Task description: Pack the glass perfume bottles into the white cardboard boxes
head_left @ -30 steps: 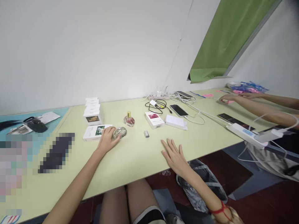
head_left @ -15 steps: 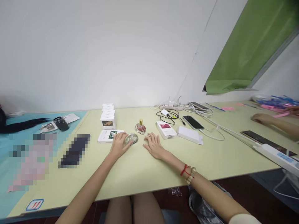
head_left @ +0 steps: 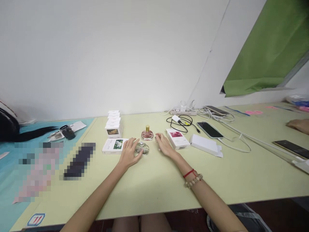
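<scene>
My left hand [head_left: 129, 154] rests on the table with thumb and index finger around a flat, oval glass perfume bottle [head_left: 145, 149] with greenish contents. Beneath its other fingers lies the right end of a white box [head_left: 111, 145] with a white-flower picture. A pink perfume bottle [head_left: 147, 135] with a gold neck stands upright behind the green one. To its right, my right hand [head_left: 164, 144] lies loosely curved and holds nothing I can see. Beyond that hand is a white box [head_left: 178, 140] with a pink-flower picture.
Small white boxes [head_left: 113, 129] stand in a row at the back. A white carton [head_left: 206, 146], a phone [head_left: 209, 130], a black cable [head_left: 180, 124] and a power strip [head_left: 175, 112] lie to the right. Another person's hand [head_left: 299, 125] rests at the far right.
My left hand and the green bottle have shifted right, closer to the pink bottle. The fingers of my right hand have drawn together and turned beside the pink bottle. My view has swung slightly left.
</scene>
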The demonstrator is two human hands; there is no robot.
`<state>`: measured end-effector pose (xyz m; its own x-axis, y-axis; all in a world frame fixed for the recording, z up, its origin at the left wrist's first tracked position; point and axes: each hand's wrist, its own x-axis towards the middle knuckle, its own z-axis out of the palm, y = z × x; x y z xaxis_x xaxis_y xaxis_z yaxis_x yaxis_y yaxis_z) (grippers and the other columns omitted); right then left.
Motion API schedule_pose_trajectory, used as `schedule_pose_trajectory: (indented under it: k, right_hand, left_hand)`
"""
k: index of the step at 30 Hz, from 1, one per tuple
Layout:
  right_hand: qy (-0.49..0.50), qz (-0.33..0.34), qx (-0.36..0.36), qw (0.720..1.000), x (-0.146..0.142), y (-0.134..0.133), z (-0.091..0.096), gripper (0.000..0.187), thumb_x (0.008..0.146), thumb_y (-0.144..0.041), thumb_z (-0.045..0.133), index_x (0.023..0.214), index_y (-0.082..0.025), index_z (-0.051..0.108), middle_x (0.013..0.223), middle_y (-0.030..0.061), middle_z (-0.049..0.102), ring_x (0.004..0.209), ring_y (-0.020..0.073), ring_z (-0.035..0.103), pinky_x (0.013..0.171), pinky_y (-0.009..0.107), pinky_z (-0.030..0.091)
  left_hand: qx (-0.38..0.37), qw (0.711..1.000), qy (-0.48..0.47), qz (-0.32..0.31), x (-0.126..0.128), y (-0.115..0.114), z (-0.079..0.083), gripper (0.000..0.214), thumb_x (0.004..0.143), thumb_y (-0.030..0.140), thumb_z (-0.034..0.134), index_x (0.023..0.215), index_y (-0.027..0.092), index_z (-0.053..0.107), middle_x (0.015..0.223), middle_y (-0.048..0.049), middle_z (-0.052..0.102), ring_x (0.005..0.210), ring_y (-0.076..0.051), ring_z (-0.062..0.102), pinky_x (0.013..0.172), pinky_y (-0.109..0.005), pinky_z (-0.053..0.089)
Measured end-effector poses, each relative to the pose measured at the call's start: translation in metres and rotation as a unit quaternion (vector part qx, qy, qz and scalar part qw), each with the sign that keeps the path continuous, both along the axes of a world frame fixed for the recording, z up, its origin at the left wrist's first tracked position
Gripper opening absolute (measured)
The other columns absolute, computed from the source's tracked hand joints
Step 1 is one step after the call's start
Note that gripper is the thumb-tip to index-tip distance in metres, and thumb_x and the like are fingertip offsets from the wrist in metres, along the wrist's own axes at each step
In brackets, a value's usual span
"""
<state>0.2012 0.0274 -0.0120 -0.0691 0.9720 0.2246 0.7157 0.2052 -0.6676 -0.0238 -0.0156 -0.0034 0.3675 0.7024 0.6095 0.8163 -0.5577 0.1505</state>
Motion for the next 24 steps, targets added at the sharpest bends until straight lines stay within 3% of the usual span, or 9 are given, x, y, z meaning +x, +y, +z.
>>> schedule_pose_trajectory:
  k: [6,11,14,17,21,24]
  right_hand:
    - [0.000,-0.046,0.083,0.996,0.007,-0.002,0.022,0.035,0.089,-0.038,0.028,0.087,-0.021,0.058,0.093,0.0032,0.060,0.089,0.0150,0.054,0.078,0.027,0.037]
    - [-0.064,-0.102,0.057,0.991,0.006,-0.011,0.028,0.025,0.078,-0.044,0.049,0.083,-0.022,0.060,0.087,0.0006,0.063,0.073,0.0135,0.056,0.060,0.025,0.034]
    - [-0.089,-0.078,0.003,0.993,0.011,-0.012,0.025,0.029,0.065,-0.048,0.063,0.076,-0.020,0.061,0.076,0.0006,0.064,0.069,0.0146,0.057,0.057,0.024,0.035]
    - [-0.058,-0.017,-0.033,0.998,0.018,-0.009,0.018,0.025,0.059,-0.038,0.071,0.072,-0.018,0.062,0.072,0.0012,0.064,0.064,0.0136,0.058,0.056,0.024,0.039]
    - [0.014,0.013,-0.042,0.999,0.023,-0.005,0.011,0.017,0.064,-0.027,0.068,0.075,-0.015,0.065,0.072,0.0036,0.066,0.063,0.0142,0.060,0.056,0.024,0.044]
    - [0.005,0.001,-0.009,1.000,0.024,-0.003,0.012,0.016,0.073,-0.028,0.060,0.080,-0.015,0.068,0.076,0.0062,0.068,0.070,0.0165,0.062,0.064,0.027,0.046]
  left_hand:
    - [0.012,1.000,0.005,0.012,0.017,0.010,-0.002,0.048,0.078,0.038,0.049,0.122,0.020,0.045,0.120,-0.0102,0.050,0.118,-0.024,0.040,0.100,-0.041,0.029]
    - [0.026,0.999,-0.003,0.038,0.028,0.016,-0.002,0.042,0.076,0.039,0.052,0.113,0.020,0.051,0.116,-0.0095,0.052,0.112,-0.024,0.044,0.098,-0.040,0.029]
    - [0.026,0.998,-0.023,0.048,0.029,0.016,-0.001,0.034,0.077,0.038,0.052,0.106,0.021,0.053,0.111,-0.0084,0.053,0.108,-0.023,0.046,0.097,-0.039,0.029]
    - [0.015,0.997,-0.055,0.047,0.026,0.015,-0.001,0.030,0.079,0.037,0.050,0.104,0.022,0.054,0.109,-0.0074,0.054,0.105,-0.022,0.047,0.094,-0.038,0.032]
    - [-0.002,0.997,-0.071,0.012,0.023,0.015,-0.003,0.030,0.082,0.034,0.047,0.110,0.023,0.052,0.107,-0.0070,0.055,0.103,-0.020,0.049,0.090,-0.037,0.034]
    - [-0.013,0.998,-0.060,-0.001,0.023,0.016,-0.006,0.033,0.084,0.033,0.045,0.116,0.024,0.049,0.106,-0.0071,0.057,0.102,-0.020,0.050,0.090,-0.037,0.034]
